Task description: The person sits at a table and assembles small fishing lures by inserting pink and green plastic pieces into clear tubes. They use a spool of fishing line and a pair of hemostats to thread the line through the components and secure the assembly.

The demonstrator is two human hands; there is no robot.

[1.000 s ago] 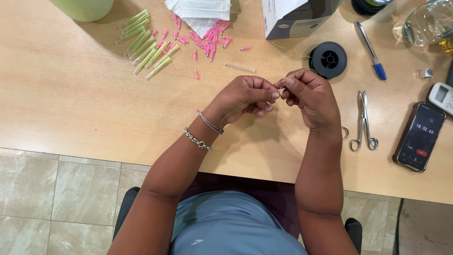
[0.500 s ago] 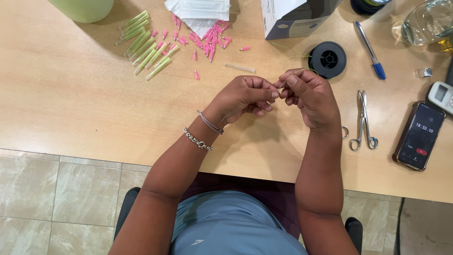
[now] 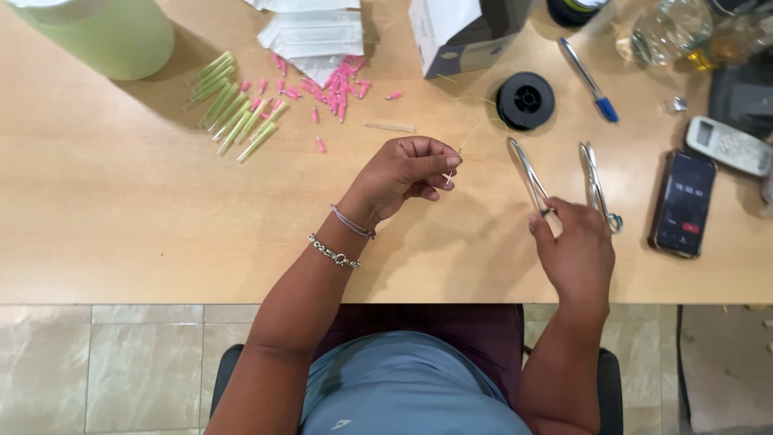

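Fingertips (image 3: 451, 163) of our left hand (image 3: 407, 173) pinch a thin thread (image 3: 471, 137), holding it above the table (image 3: 121, 225) toward the black spool (image 3: 525, 101). Our right hand (image 3: 573, 250) grips the open scissors (image 3: 564, 181) by the handles, blades pointing at the thread.

Left hand (image 3: 407, 176) curled, fingertips pinched together; right hand (image 3: 573, 250) palm down, fingers reaching forward, both forearms outstretched.
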